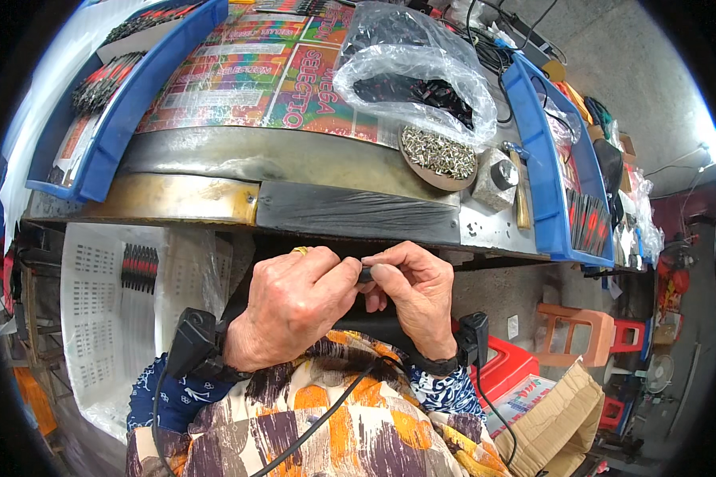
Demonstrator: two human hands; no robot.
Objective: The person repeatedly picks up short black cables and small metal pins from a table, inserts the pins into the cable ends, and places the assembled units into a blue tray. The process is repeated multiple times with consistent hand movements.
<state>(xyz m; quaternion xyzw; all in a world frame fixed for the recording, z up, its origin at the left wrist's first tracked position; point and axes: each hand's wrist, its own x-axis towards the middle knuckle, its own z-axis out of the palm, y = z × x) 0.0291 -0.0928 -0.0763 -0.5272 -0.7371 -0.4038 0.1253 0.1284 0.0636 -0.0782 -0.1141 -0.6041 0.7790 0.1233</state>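
Over my lap, just in front of the bench edge, both hands meet at a small black piece (365,275), mostly hidden by fingers. My left hand (290,298), with a ring on one finger, pinches it from the left with bent fingers. From the other side, my right hand (418,290) grips it between thumb and fingers. On the bench beyond stand a round bowl (406,163) of small silvery metal pins and a see-through bag (354,79) with small black parts. A metal block (493,189) and a hammer (522,199) lie right of the bowl.
Blue bins (113,151) with black-and-red items stand at the bench's left; another blue bin (550,211) is at the right. A white basket (95,318) sits below on the left. An opened cardboard box (561,421), a red stool (505,362) and an orange stool (585,322) are on the right.
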